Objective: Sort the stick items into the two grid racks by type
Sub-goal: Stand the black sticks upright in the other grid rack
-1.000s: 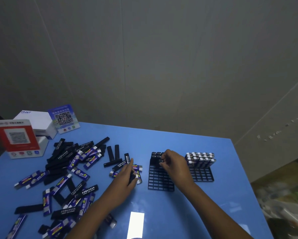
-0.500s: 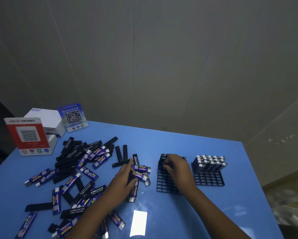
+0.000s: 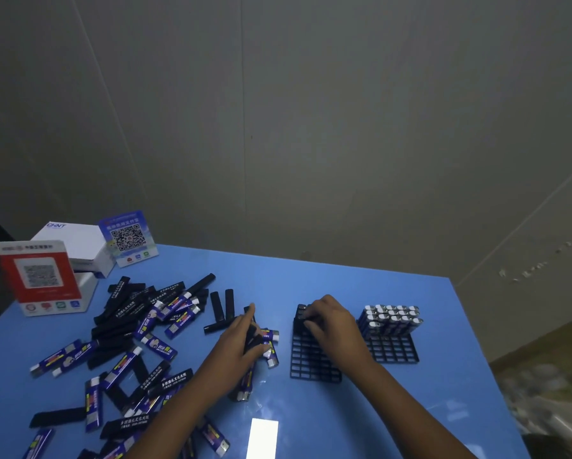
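- Seating each black stick upright in its own cell of the near rack (image 3: 314,366) goes best if the right hand (image 3: 331,323) lowers it straight and keeps filling the far row.
- The right hand's fingers curl over black sticks (image 3: 301,313) at the rack's far corner.
- The left hand (image 3: 241,342) grips several black sticks just left of that rack.
- The other rack (image 3: 394,349), on the right, holds blue sticks (image 3: 390,318); the loose pile (image 3: 135,326) lies across the table (image 3: 443,392) to the left.

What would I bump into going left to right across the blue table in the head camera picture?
Red QR code sign → pile of black and blue sticks → left hand → right hand → black grid rack with silver-topped blue sticks.
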Demonstrator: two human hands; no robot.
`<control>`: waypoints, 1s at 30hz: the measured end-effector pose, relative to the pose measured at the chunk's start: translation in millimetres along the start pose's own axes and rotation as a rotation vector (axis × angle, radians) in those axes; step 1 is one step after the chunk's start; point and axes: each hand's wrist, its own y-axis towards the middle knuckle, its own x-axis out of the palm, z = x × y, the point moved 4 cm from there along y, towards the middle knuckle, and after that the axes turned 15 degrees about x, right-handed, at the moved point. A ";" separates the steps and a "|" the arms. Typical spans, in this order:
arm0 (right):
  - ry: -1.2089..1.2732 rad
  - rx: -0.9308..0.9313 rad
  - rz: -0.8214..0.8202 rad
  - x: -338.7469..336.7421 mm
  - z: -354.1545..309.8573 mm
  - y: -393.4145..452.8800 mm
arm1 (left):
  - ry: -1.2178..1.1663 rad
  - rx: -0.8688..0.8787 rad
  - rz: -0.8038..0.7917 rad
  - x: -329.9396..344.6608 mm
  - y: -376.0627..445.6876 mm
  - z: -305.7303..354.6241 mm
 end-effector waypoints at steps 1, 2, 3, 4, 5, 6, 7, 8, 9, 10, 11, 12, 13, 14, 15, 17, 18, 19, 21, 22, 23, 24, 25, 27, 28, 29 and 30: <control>0.062 0.016 -0.021 -4.3 -3.8 -1.4 | -0.017 0.005 0.007 1.3 3.8 4.5; 0.127 0.040 -0.051 -8.6 -7.4 -3.1 | -0.034 0.015 0.016 2.7 7.0 9.6; 0.194 0.072 -0.096 -12.5 -11.1 -5.2 | -0.048 0.026 0.021 4.3 10.1 15.4; 0.262 0.104 -0.152 -15.8 -14.7 -7.6 | -0.061 0.039 0.024 6.2 13.0 21.0; 0.319 0.130 -0.207 -18.4 -17.8 -10.0 | -0.067 0.052 0.022 8.9 16.4 25.9; 0.362 0.152 -0.253 -21.0 -20.1 -12.6 | -0.067 0.066 0.015 11.6 19.5 30.6; 0.390 0.172 -0.283 -23.8 -21.2 -15.3 | -0.069 0.075 0.008 15.0 22.5 34.1; 0.419 0.189 -0.303 -25.9 -21.3 -17.9 | -0.072 0.085 0.006 18.2 24.8 37.4; 0.453 0.209 -0.319 -26.7 -20.4 -20.0 | -0.073 0.092 0.003 21.6 26.9 39.7; 0.493 0.236 -0.334 -26.9 -18.9 -22.2 | -0.073 0.105 0.000 24.6 28.2 43.3; 0.519 0.265 -0.342 -26.4 -16.2 -23.7 | -0.070 0.111 -0.002 27.9 29.6 45.5; 0.534 0.290 -0.341 -26.6 -13.0 -25.2 | -0.069 0.119 -0.003 31.4 30.6 47.6; 0.529 0.310 -0.334 -25.8 -10.0 -25.6 | -0.067 0.124 0.000 34.0 31.0 50.1; 0.516 0.331 -0.322 -24.7 -6.8 -25.6 | -0.068 0.132 0.002 36.0 30.4 52.8; 0.499 0.348 -0.310 -24.0 -3.7 -25.8 | -0.072 0.136 0.003 38.5 30.1 54.6; 0.482 0.365 -0.306 -22.0 0.2 -26.0 | -0.078 0.141 0.000 41.8 29.1 56.1; 0.483 0.373 -0.309 -20.8 1.2 -26.2 | -0.075 0.143 -0.004 42.8 28.2 56.9; 0.487 0.381 -0.313 -20.3 1.5 -27.1 | -0.072 0.142 -0.009 43.3 27.5 57.8; 0.514 0.391 -0.335 -19.5 2.1 -28.2 | -0.071 0.138 -0.010 43.2 25.9 58.5; 0.530 0.394 -0.352 -19.6 1.6 -28.8 | -0.069 0.139 -0.009 42.6 25.0 59.3; 0.543 0.399 -0.364 -19.5 0.8 -29.1 | -0.066 0.138 -0.006 41.9 24.4 59.1; 0.547 0.404 -0.372 -19.2 1.0 -28.4 | -0.063 0.134 -0.004 40.8 24.1 57.6; 0.551 0.406 -0.377 -19.3 1.0 -27.3 | -0.065 0.123 0.000 39.6 24.1 55.6; 0.561 0.409 -0.384 -21.0 0.9 -25.1 | -0.073 0.099 0.008 36.4 23.4 50.3; 0.568 0.409 -0.387 -22.1 1.4 -23.7 | -0.072 0.091 0.010 34.3 22.6 48.2; 0.575 0.406 -0.389 -23.7 1.7 -22.5 | -0.068 0.085 0.013 32.4 21.5 47.0; 0.577 0.400 -0.387 -25.5 2.2 -21.4 | -0.071 0.076 0.018 30.9 19.9 45.4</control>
